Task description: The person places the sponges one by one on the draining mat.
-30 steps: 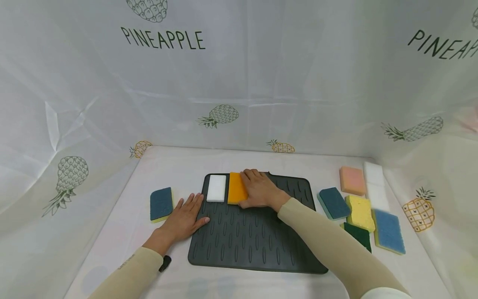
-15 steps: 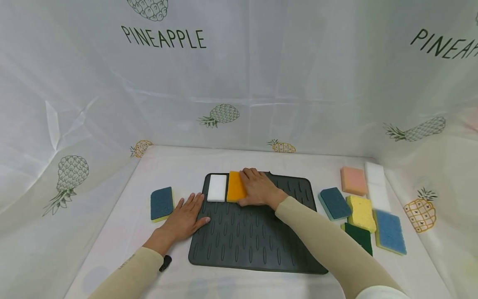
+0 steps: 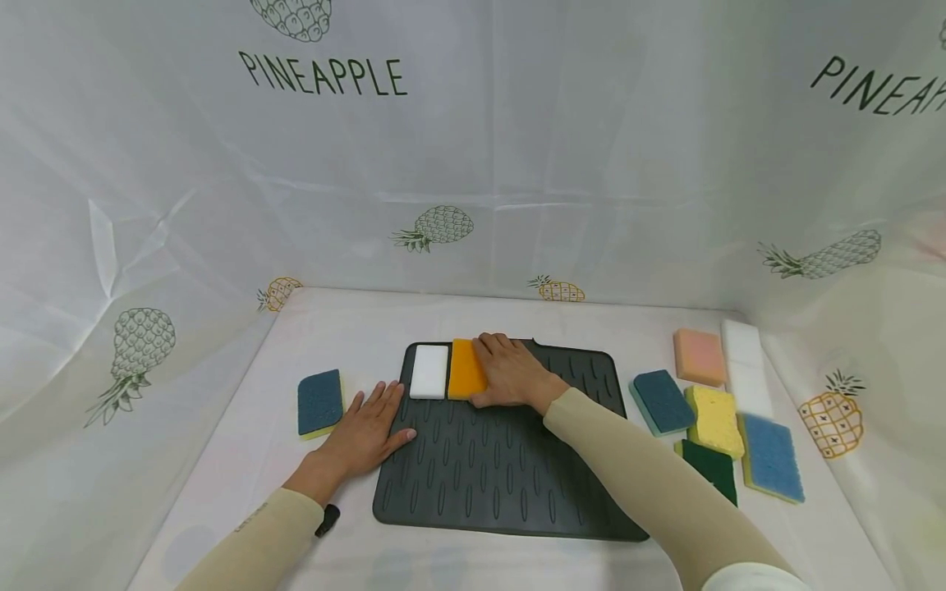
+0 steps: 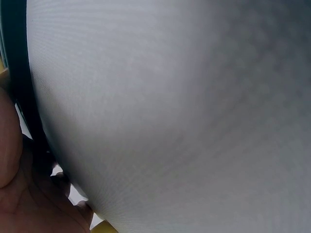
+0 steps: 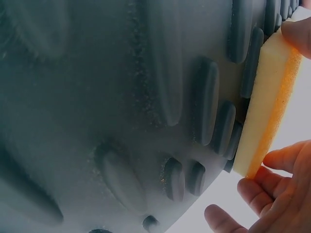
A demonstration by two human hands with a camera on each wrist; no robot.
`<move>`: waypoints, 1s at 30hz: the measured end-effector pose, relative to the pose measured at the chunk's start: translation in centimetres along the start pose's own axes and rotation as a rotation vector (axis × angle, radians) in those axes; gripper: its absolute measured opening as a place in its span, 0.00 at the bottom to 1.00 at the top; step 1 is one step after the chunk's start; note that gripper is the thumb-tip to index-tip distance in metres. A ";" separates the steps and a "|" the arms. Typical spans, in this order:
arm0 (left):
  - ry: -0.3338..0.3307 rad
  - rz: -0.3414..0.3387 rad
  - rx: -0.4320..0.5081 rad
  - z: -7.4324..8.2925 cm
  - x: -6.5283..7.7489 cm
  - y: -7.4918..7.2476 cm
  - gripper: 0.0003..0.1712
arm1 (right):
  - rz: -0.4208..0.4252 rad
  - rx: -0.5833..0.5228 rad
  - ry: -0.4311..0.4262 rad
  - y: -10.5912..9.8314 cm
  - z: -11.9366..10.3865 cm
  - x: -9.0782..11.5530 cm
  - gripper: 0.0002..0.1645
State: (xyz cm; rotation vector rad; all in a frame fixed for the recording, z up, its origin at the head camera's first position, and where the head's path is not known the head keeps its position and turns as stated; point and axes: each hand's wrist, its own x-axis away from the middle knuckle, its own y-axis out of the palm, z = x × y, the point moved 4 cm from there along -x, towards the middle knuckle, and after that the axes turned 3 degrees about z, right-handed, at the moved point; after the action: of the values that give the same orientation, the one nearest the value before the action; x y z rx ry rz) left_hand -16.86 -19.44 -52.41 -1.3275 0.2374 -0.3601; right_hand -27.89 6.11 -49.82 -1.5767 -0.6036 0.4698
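Observation:
A dark grey ribbed mat (image 3: 473, 472) lies on the white-covered table. At its far left corner sits a white sponge (image 3: 429, 371). Just right of that, an orange-topped sponge (image 3: 466, 371) lies flat on the ribs, a narrow gap between the two. My right hand (image 3: 510, 373) holds the orange sponge by its ends; the right wrist view shows its pale yellow side (image 5: 260, 102) between thumb and fingers. My left hand (image 3: 362, 435) lies flat with straight fingers across the mat's left edge. The left wrist view mostly shows pale cloth, with part of the palm (image 4: 24, 204) at lower left.
A blue-and-yellow sponge (image 3: 320, 402) lies left of the left hand. Right of the mat are several more: pink (image 3: 699, 358), dark teal (image 3: 663, 402), yellow (image 3: 714, 422), dark green (image 3: 709, 470), blue (image 3: 771, 457) and white blocks (image 3: 746, 369). A pineapple-print curtain (image 3: 628, 164) rises behind.
My right hand has shifted the orange sponge slightly left and away from me, closer to the white sponge. The left hand has stayed in place.

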 end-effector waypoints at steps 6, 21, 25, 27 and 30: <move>-0.021 -0.031 -0.009 0.0 -0.1 -0.1 0.48 | -0.017 0.003 0.006 0.0 0.0 0.0 0.64; -0.016 -0.023 -0.006 0.0 -0.2 0.3 0.49 | 0.002 -0.002 0.007 -1.5 0.5 1.2 0.68; -0.001 0.007 0.018 0.1 0.0 0.0 0.48 | 0.053 0.041 -0.006 -2.4 1.2 2.1 0.65; -0.001 0.014 0.017 0.0 0.1 0.0 0.48 | 0.090 0.045 -0.012 -2.8 1.6 2.7 0.61; 0.000 0.013 0.012 -0.1 0.1 0.1 0.49 | 0.147 0.061 -0.013 -3.3 2.4 3.8 0.54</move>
State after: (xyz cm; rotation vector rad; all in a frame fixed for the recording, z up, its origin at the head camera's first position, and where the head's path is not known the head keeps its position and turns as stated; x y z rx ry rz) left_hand -16.81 -19.51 -52.55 -1.3135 0.2433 -0.3503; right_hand -26.80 10.46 -46.53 -1.5670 -0.4813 0.6036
